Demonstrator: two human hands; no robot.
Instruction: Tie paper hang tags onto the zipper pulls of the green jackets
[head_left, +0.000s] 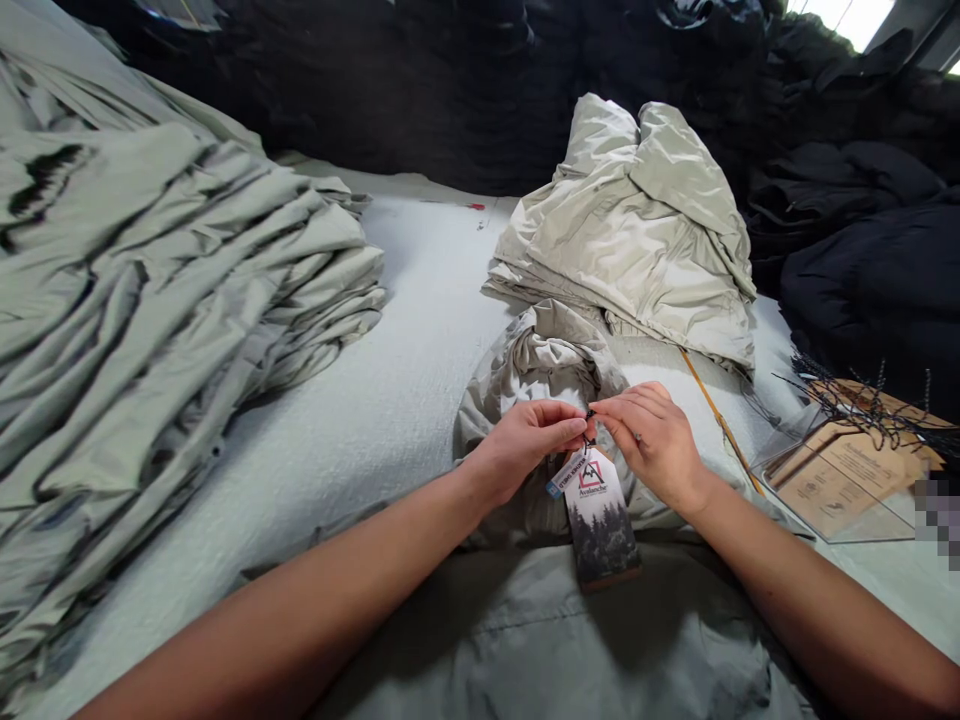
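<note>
Both hands meet over a grey-green jacket (pixel 525 620) that lies on the white table with its hood toward the back. My left hand (pixel 529 445) pinches a thin black cord (pixel 590 425) from the left. From the right, my right hand (pixel 656 445) pinches the same cord, its fingertips almost touching the left ones. Below the cord hangs a white and dark hang tag (pixel 600 520) with a red logo and a forest print. A small white and blue label (pixel 568 473) sits beside the tag's upper left edge.
Folded grey-green garments (pixel 187 290) are piled at the left. A light folded garment (pixel 630 230) lies behind the hood. At the right, a clear tray (pixel 885 520) holds brown tags with black cords. Dark garments (pixel 877 280) are heaped behind it.
</note>
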